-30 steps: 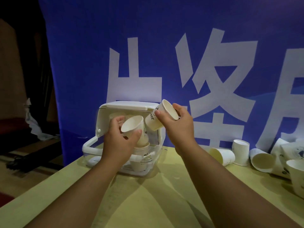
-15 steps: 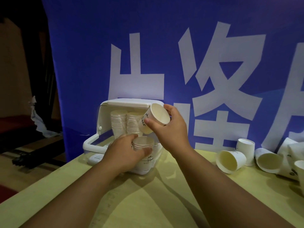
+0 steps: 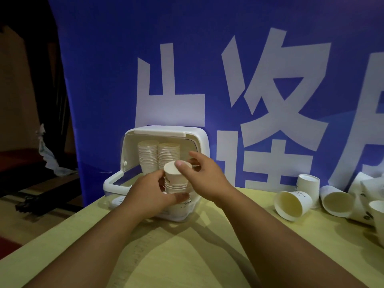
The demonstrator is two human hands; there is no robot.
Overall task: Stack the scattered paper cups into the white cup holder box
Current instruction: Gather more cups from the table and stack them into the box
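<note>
Checking edges first: the white cup holder box (image 3: 202, 142) sits at the far left corner of the tabletop (image 3: 187, 256), back against the blue banner (image 3: 145, 59). Left of the box the tabletop edge runs diagonally and drops to a dark floor. On the near side of the box the tabletop runs toward me, with both forearms over it. Right of the box there's a stretch of tabletop, then the loose cups (image 3: 293, 204) by the banner, one standing and others on their sides.

The box front is open. At the back of the box I count two tall stacks (image 3: 148, 156) side by side, with a shorter front stack (image 3: 176, 187) before them. Left hand (image 3: 149, 194): fingers wrapped round the front stack. Right hand (image 3: 205, 179): fingers pinching a paper cup (image 3: 172, 170) by the rim, mouth up, on top of the front stack. I cannot tell if it's fully seated.
</note>
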